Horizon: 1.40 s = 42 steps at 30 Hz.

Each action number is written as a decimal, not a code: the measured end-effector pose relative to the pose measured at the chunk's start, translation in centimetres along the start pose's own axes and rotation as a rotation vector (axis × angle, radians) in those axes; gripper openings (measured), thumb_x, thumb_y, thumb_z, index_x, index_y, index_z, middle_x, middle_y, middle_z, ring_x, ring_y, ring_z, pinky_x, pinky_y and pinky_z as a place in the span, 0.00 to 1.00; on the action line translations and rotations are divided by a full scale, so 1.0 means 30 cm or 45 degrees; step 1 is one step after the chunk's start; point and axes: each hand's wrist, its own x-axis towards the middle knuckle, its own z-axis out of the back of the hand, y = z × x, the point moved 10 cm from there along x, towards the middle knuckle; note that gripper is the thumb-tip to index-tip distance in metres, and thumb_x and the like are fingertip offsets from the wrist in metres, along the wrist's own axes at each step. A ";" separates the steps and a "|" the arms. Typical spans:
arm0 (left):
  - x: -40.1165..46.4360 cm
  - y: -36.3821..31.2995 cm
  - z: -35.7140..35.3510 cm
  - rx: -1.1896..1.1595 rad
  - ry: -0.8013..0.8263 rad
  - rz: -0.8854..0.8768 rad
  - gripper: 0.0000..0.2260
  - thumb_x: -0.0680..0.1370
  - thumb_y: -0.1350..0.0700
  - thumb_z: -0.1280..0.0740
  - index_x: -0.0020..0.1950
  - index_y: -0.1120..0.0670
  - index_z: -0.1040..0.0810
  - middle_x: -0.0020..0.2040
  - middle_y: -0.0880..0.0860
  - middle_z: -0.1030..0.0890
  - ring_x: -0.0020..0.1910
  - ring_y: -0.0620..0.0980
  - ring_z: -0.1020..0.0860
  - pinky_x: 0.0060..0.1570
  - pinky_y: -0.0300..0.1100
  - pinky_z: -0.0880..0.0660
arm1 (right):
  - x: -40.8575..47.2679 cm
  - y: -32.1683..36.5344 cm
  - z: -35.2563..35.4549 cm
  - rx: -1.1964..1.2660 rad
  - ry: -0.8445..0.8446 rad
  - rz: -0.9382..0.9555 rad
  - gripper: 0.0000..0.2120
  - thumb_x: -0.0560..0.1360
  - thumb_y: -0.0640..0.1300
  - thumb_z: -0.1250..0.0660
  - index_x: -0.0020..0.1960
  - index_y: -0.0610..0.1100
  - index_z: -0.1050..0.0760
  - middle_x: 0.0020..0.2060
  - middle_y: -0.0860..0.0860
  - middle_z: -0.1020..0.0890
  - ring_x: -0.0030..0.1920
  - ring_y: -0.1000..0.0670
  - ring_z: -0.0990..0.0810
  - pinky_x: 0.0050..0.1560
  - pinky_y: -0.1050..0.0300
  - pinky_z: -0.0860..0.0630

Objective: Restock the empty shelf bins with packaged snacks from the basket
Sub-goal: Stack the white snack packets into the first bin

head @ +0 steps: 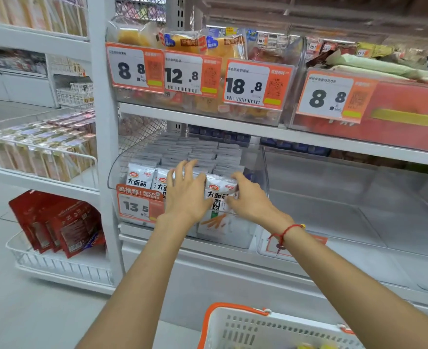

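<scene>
A clear plastic shelf bin on the middle shelf holds rows of white snack packs with black characters. My left hand lies with spread, straight fingers on the packs in the middle of the front row. My right hand grips the right edge of the front right snack pack, fingers curled round it. The white basket with an orange rim stands at the bottom, below my arms; its inside is mostly hidden. To the right, a second clear bin on the same shelf shows nothing inside.
Above, bins of bread and cakes carry orange price tags. A white upright post borders the bin's left side. Left of it, wire racks hold boxed goods and red pouches. Grey floor lies at the lower left.
</scene>
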 end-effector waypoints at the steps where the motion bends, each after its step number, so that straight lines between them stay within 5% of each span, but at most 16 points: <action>1: -0.002 -0.005 -0.003 -0.004 -0.008 -0.015 0.23 0.76 0.45 0.32 0.68 0.49 0.31 0.78 0.52 0.49 0.76 0.54 0.54 0.73 0.52 0.57 | 0.003 0.000 0.005 -0.037 -0.016 0.003 0.21 0.75 0.42 0.35 0.67 0.45 0.33 0.55 0.43 0.20 0.56 0.39 0.23 0.55 0.46 0.25; 6: -0.001 0.008 0.024 -0.054 -0.096 -0.033 0.17 0.80 0.48 0.40 0.69 0.46 0.29 0.76 0.48 0.41 0.75 0.52 0.49 0.72 0.50 0.55 | 0.011 0.028 0.026 -0.180 -0.064 0.007 0.05 0.73 0.40 0.31 0.48 0.42 0.24 0.44 0.45 0.21 0.50 0.39 0.22 0.41 0.55 0.30; 10: 0.003 0.029 0.011 -0.031 -0.081 -0.005 0.15 0.80 0.48 0.39 0.67 0.45 0.27 0.75 0.48 0.39 0.74 0.53 0.47 0.72 0.50 0.52 | 0.026 0.037 0.008 -0.255 -0.011 -0.050 0.08 0.74 0.39 0.30 0.51 0.38 0.24 0.47 0.41 0.22 0.52 0.37 0.22 0.41 0.55 0.32; 14: 0.007 0.027 0.005 -0.005 -0.053 0.034 0.15 0.80 0.49 0.37 0.67 0.45 0.27 0.75 0.49 0.40 0.75 0.54 0.48 0.73 0.51 0.51 | 0.055 0.025 -0.009 -0.225 0.099 -0.105 0.06 0.71 0.38 0.28 0.42 0.39 0.25 0.41 0.42 0.22 0.44 0.42 0.23 0.40 0.56 0.31; 18: 0.007 0.014 0.014 0.023 -0.044 0.044 0.19 0.79 0.49 0.36 0.70 0.44 0.30 0.76 0.51 0.41 0.75 0.55 0.49 0.73 0.51 0.53 | 0.046 0.023 0.000 -0.150 0.281 -0.143 0.25 0.71 0.40 0.27 0.65 0.37 0.29 0.49 0.42 0.18 0.44 0.46 0.19 0.44 0.58 0.23; 20: 0.008 0.007 0.035 0.002 -0.099 0.011 0.21 0.78 0.51 0.34 0.71 0.43 0.32 0.75 0.51 0.41 0.75 0.54 0.48 0.73 0.51 0.52 | 0.033 0.025 0.012 0.004 0.311 -0.160 0.30 0.71 0.43 0.27 0.70 0.41 0.35 0.53 0.43 0.21 0.39 0.50 0.21 0.37 0.62 0.24; 23: 0.005 -0.010 0.052 -0.047 -0.137 -0.050 0.20 0.79 0.52 0.36 0.71 0.43 0.31 0.75 0.48 0.39 0.74 0.52 0.47 0.72 0.49 0.52 | 0.051 0.039 0.083 -0.011 0.097 -0.068 0.23 0.74 0.44 0.30 0.67 0.43 0.29 0.58 0.46 0.23 0.42 0.49 0.21 0.42 0.59 0.21; 25: -0.001 -0.018 0.043 -0.049 -0.115 -0.058 0.17 0.81 0.50 0.41 0.70 0.43 0.30 0.74 0.47 0.38 0.74 0.51 0.46 0.72 0.49 0.51 | 0.060 0.048 0.113 -0.060 -0.033 0.009 0.13 0.74 0.43 0.31 0.58 0.43 0.21 0.53 0.45 0.17 0.42 0.48 0.20 0.52 0.52 0.21; 28: -0.003 -0.012 0.019 -0.009 -0.076 -0.033 0.17 0.83 0.48 0.45 0.71 0.43 0.31 0.74 0.46 0.36 0.74 0.51 0.45 0.71 0.48 0.50 | 0.058 0.032 0.097 -0.082 -0.097 0.022 0.07 0.74 0.42 0.31 0.51 0.44 0.17 0.46 0.45 0.15 0.46 0.46 0.18 0.52 0.52 0.21; 32: 0.003 -0.006 0.010 0.024 -0.034 -0.026 0.17 0.82 0.47 0.44 0.72 0.42 0.32 0.75 0.47 0.38 0.74 0.52 0.46 0.71 0.49 0.50 | 0.061 0.023 0.075 -0.093 -0.124 0.024 0.06 0.75 0.43 0.31 0.49 0.44 0.16 0.44 0.45 0.15 0.46 0.45 0.18 0.49 0.51 0.21; 37: -0.016 -0.030 0.043 0.016 -0.111 -0.073 0.22 0.80 0.49 0.38 0.74 0.44 0.36 0.74 0.47 0.36 0.74 0.51 0.44 0.72 0.49 0.50 | 0.017 0.051 0.122 -0.077 -0.207 0.133 0.16 0.73 0.46 0.29 0.60 0.46 0.21 0.55 0.48 0.19 0.55 0.47 0.21 0.54 0.54 0.25; 42: -0.115 -0.132 0.142 -0.264 -0.307 -0.106 0.17 0.77 0.52 0.36 0.66 0.48 0.27 0.63 0.46 0.25 0.63 0.50 0.30 0.58 0.45 0.34 | -0.143 0.014 0.217 0.071 -0.398 0.218 0.10 0.73 0.43 0.31 0.53 0.50 0.21 0.49 0.50 0.22 0.44 0.52 0.21 0.49 0.57 0.25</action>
